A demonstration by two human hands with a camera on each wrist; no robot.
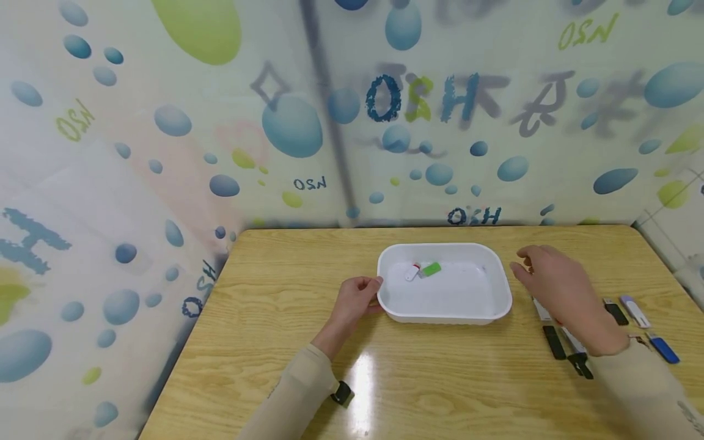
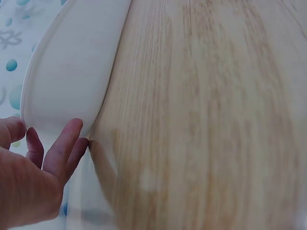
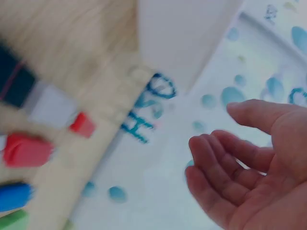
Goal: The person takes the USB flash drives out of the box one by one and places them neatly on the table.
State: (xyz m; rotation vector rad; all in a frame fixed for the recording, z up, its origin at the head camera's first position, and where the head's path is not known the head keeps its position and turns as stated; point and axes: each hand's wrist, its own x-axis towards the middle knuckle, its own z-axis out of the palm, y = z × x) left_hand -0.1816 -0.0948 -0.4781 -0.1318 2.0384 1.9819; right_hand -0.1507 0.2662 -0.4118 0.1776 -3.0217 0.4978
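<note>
A white plastic tray (image 1: pixel 445 299) stands on the wooden table, with a white-and-red USB flash drive (image 1: pixel 412 272) and a green one (image 1: pixel 431 269) lying inside. At the tray's left end my left hand (image 1: pixel 357 297) holds its rim; in the left wrist view the thumb is at the edge and the fingers rest against the outer wall (image 2: pixel 72 72). My right hand (image 1: pixel 561 287) hovers right of the tray with nothing in it. Its fingers are loosely bent and apart from the thumb in the right wrist view. Beneath that hand and forearm, several flash drives are partly hidden.
Right of the tray lie a black flash drive (image 1: pixel 553 342), a white-and-purple one (image 1: pixel 635 311), a blue one (image 1: pixel 663 348) and a dark one (image 1: pixel 615 311). A red one (image 3: pixel 29 150) shows in the right wrist view. A patterned curtain (image 1: pixel 418 153) hangs behind the table (image 1: pixel 264 318).
</note>
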